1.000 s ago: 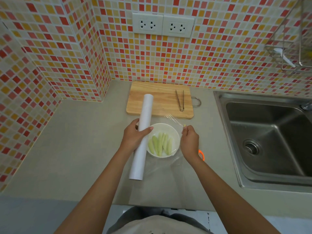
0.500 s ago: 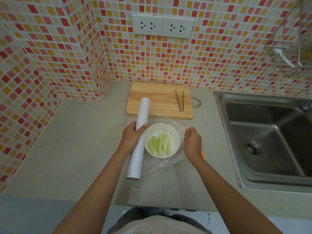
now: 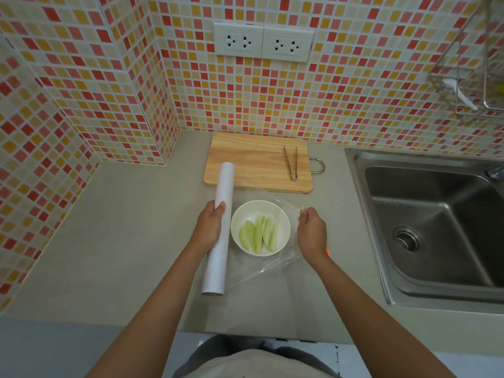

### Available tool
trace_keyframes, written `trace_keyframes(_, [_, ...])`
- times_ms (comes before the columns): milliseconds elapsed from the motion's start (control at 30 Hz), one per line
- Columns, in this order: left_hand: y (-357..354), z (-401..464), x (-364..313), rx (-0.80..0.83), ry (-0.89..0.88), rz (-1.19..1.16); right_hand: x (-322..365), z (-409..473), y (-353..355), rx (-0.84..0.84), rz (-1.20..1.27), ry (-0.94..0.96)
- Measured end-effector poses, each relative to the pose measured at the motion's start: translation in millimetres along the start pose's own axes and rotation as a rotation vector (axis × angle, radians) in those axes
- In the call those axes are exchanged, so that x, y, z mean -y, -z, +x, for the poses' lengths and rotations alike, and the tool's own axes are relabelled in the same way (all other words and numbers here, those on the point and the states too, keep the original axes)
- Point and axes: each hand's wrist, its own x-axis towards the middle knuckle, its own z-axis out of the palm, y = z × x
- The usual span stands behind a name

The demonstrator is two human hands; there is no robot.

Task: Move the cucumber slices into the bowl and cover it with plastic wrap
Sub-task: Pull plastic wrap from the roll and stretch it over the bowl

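A white bowl [image 3: 283, 222] stands on the grey counter and holds several pale green cucumber slices [image 3: 259, 234]. My left hand [image 3: 210, 227] grips a white roll of plastic wrap [image 3: 219, 241] lying just left of the bowl. My right hand [image 3: 312, 233] is right of the bowl and pinches the edge of the clear film [image 3: 272, 264]. The film stretches from the roll across the bowl to my right fingers, and it wrinkles near the bowl's front.
A wooden cutting board [image 3: 245, 162] lies behind the bowl with metal tongs [image 3: 291, 162] on its right side. A steel sink [image 3: 436, 222] fills the right. An orange object [image 3: 328, 252] peeks out beside my right wrist. A wire rack [image 3: 469, 77] hangs at upper right.
The roll has slid toward me and a little left beside the bowl. My right hand has drawn the film rightward and lower over the bowl.
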Motion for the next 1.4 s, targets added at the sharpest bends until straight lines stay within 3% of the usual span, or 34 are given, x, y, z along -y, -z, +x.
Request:
trace_keyframes(467, [11,-1,-2,-0.007,-0.100,0.057,0,3,-1,-0.025,0.024,-0.012])
trace_keyframes(1133, [7,9,15,-0.015,-0.007,-0.019,-10,0,-1,-0.008,-0.011,-0.024])
trace_keyframes(1400, [4,8,19,-0.026,-0.003,0.007,-17,0,-10,0.013,-0.139,-0.055])
